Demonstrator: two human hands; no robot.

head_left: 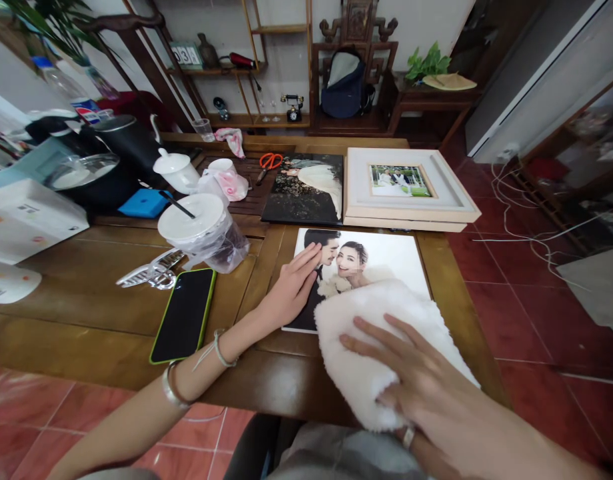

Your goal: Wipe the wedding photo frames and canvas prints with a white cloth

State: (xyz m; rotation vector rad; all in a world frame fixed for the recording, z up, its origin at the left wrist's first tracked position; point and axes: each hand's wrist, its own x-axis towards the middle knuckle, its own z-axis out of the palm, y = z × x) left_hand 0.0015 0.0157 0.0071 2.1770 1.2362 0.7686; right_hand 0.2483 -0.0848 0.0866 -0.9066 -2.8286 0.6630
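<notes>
A white-background wedding photo panel (pixel 389 257) lies flat near the table's front edge. My left hand (pixel 297 283) rests on its left part with the fingers stretched out, holding nothing. Over the panel's lower right part, and past its front edge, spreads a fluffy white cloth (pixel 349 320). My right hand (pixel 401 363) presses on this cloth from above, fingers somewhat apart and the thumb by a fold at the near side. The cloth hides that corner of the panel.
Behind the panel lie a dark photo panel (pixel 306 190) and a pale framed photo (pixel 411 207). Orange-handled scissors (pixel 270 161) are beside them. To the left are a phone (pixel 184 317), a silver hair claw (pixel 154 270), a lidded cup (pixel 199 230) and a white teapot (pixel 176 172).
</notes>
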